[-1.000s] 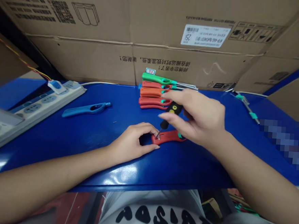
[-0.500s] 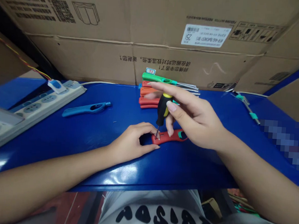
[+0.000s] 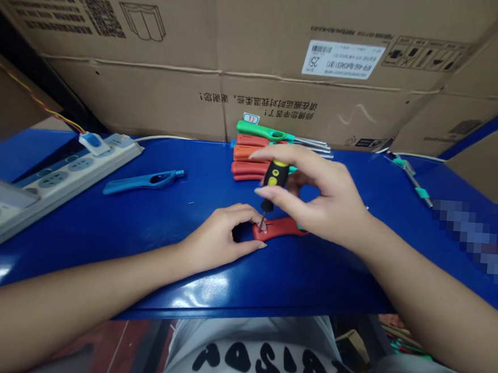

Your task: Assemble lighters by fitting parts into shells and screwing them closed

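A red lighter handle [image 3: 281, 227] lies flat on the blue tabletop [image 3: 143, 230]. My left hand [image 3: 222, 236] pinches its rounded left end between thumb and fingers, holding it against the table. Above that end stands a black-and-yellow screwdriver [image 3: 275, 180], nearly upright, its tip at the handle's left end. My right hand [image 3: 317, 191] grips the screwdriver's handle between thumb and fingers. The right hand hides the far end of the red handle.
Behind my right hand lie several long-necked lighters, a green lighter [image 3: 261, 130] at the back. A blue lighter shell [image 3: 144, 182] and a tiny screw or pin [image 3: 191, 203] lie left. A power strip [image 3: 61, 187] stands far left; metal lighter tubes [image 3: 411, 178] lie right. Cardboard [image 3: 152, 100] rises behind.
My right hand's fingers have turned and curled around the screwdriver, whose handle has rotated. The screwdriver's tip stays in place. My left hand and the red lighter handle have not moved.
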`<control>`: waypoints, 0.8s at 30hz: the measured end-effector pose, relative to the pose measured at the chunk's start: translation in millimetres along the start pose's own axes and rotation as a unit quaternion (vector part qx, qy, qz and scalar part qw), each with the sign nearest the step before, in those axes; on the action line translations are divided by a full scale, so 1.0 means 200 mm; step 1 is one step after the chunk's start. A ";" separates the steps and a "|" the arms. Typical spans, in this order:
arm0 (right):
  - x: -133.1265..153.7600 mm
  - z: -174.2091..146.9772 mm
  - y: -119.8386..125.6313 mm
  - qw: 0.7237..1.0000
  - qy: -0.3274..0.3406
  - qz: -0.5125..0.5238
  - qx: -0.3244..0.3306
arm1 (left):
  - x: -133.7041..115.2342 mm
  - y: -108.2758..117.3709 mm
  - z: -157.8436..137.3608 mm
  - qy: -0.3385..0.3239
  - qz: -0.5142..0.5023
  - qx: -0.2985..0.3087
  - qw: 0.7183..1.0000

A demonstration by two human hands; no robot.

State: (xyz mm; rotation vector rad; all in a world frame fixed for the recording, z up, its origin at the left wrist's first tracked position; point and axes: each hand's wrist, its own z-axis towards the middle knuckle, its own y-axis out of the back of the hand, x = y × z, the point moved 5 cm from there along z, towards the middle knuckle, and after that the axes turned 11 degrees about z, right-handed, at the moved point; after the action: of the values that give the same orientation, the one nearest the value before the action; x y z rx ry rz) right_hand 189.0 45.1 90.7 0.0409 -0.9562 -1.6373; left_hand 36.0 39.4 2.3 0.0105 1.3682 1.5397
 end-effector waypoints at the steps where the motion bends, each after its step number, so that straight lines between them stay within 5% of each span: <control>1: 0.01 0.00 0.01 0.999 0.023 -0.041 -0.021 | 0.00 0.00 0.00 0.000 0.000 -0.001 1.000; 4: 0.03 -0.01 0.03 0.993 0.051 -0.096 -0.037 | 0.00 0.00 0.00 -0.002 0.001 -0.004 1.000; 9: 0.04 0.01 0.02 1.000 0.006 0.002 0.020 | 0.00 0.00 0.00 0.002 0.004 0.002 1.000; 14: 0.05 0.00 0.03 0.993 0.068 -0.096 -0.028 | -0.01 0.01 0.00 -0.002 -0.003 -0.007 1.000; 20: 0.00 0.00 -0.01 0.995 -0.033 0.078 0.044 | 0.00 0.00 0.00 0.004 0.001 0.002 1.000; 24: 0.02 0.00 0.01 0.999 0.028 -0.041 -0.019 | 0.00 0.00 0.00 -0.003 -0.006 -0.011 1.000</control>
State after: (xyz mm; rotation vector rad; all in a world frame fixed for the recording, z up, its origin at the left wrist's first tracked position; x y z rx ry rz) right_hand 189.9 41.4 94.2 0.1010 -0.8895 -1.7211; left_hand 35.7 39.9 3.2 -0.0069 1.3449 1.5436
